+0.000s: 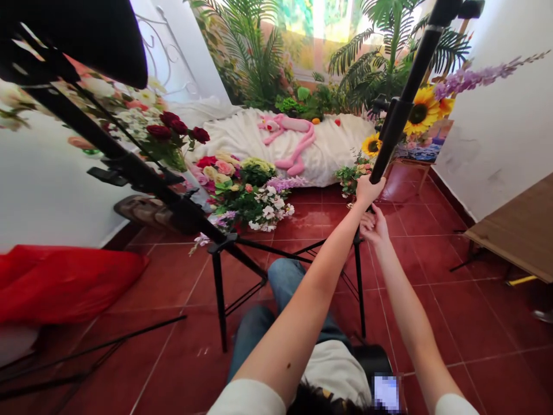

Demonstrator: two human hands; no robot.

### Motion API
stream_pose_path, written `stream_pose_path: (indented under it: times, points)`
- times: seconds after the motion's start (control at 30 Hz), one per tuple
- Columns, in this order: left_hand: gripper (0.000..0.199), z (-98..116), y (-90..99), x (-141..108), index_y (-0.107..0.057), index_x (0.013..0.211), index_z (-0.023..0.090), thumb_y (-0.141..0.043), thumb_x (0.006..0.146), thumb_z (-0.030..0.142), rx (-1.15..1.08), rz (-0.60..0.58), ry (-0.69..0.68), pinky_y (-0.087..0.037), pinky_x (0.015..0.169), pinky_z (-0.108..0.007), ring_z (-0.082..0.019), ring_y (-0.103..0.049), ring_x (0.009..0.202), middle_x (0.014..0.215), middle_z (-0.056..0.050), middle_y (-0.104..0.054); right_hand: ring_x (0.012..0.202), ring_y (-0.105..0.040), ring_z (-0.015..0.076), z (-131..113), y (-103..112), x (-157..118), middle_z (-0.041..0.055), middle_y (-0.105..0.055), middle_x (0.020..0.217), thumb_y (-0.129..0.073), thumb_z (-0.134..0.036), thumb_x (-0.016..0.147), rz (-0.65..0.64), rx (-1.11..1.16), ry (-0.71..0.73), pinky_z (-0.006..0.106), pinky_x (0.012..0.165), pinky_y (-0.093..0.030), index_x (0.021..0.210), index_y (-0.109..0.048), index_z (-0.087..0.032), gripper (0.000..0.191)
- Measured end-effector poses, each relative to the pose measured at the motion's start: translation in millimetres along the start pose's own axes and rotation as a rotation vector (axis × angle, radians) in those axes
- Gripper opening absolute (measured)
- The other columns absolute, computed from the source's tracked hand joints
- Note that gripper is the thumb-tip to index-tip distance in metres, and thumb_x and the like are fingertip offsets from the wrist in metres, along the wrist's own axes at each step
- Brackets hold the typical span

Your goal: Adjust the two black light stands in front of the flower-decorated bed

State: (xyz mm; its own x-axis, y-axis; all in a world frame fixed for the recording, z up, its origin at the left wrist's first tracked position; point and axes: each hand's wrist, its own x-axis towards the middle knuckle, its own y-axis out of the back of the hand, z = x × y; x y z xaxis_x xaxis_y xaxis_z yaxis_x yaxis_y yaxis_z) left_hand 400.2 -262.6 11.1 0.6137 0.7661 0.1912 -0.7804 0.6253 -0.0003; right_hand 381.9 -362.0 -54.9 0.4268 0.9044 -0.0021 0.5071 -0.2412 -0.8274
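A black light stand (402, 104) rises at a slant on the right, its upper part leaving the top of the view. Closed round its pole is my left hand (370, 191). Just below, my right hand (374, 226) has its fingers curled at the lower part of the same pole; the inside of that grip is partly hidden. Spread legs of the stand (362, 288) show beneath my hands. On the left leans a second black light stand (147, 190), with a large dark lamp head (95, 34) at the top left, touched by neither hand.
A white-draped mound (242, 132) bears a pink plush toy (298, 129). Flower bunches (254, 196) lie before it; sunflowers (421, 112) stand right. A red bag (64, 282) is at left, a brown board-like surface (518, 230) at right. Thin black legs (142, 328) cross the tiled floor.
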Motion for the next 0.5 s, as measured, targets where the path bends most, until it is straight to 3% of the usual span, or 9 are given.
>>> stream_pose_path:
  times: [0.07,0.13,0.23,0.37,0.5]
  points:
    - [0.030,-2,0.3,1,-0.052,0.053,0.018,-0.069,0.075,0.031,-0.001,0.007,-0.016,-0.040,0.058,-0.023,-0.013,-0.058,0.058,0.049,0.003,-0.047,0.038,-0.019,0.0071,-3,3,2,-0.0105,-0.019,0.047,-0.070,-0.034,0.084,0.100,-0.341,0.155,0.020,0.031,-0.026,0.061,-0.026,-0.027,0.050]
    - [0.032,-5,-0.3,3,-0.050,0.051,0.018,-0.070,0.074,0.029,-0.021,0.011,-0.029,-0.037,0.055,-0.023,-0.012,-0.054,0.054,0.047,0.003,-0.044,0.040,-0.020,0.0092,-8,3,1,-0.0093,-0.020,0.049,-0.075,-0.034,0.076,0.226,-0.716,0.406,0.023,0.033,-0.028,0.060,-0.028,-0.028,0.050]
    - [0.033,-9,-2.0,5,-0.047,0.050,0.019,-0.070,0.073,0.026,-0.062,0.004,-0.049,-0.035,0.054,-0.023,-0.011,-0.051,0.052,0.047,0.004,-0.041,0.053,-0.037,0.0148,-19,-4,-5,-0.0035,-0.032,0.056,-0.074,-0.030,0.073,0.270,-1.252,0.748,0.028,0.045,-0.043,0.058,-0.034,-0.028,0.042]
    - [0.036,-10,-2.6,5,-0.044,0.049,0.019,-0.069,0.074,0.025,-0.069,0.004,-0.072,-0.033,0.052,-0.023,-0.010,-0.046,0.050,0.047,0.004,-0.041,0.075,-0.051,0.0220,-27,-11,-12,0.0053,-0.046,0.068,-0.060,-0.026,0.081,0.103,-1.648,0.905,0.033,0.061,-0.050,0.062,-0.051,-0.027,0.021]
    - [0.037,-5,-0.2,2,-0.044,0.048,0.019,-0.068,0.076,0.027,-0.026,-0.010,-0.068,-0.029,0.051,-0.024,-0.009,-0.043,0.048,0.046,0.004,-0.040,0.075,-0.052,0.0207,-29,-18,-23,0.0033,-0.048,0.067,-0.060,-0.023,0.080,-0.166,-1.775,0.806,0.040,0.078,-0.054,0.061,-0.053,-0.027,0.021]
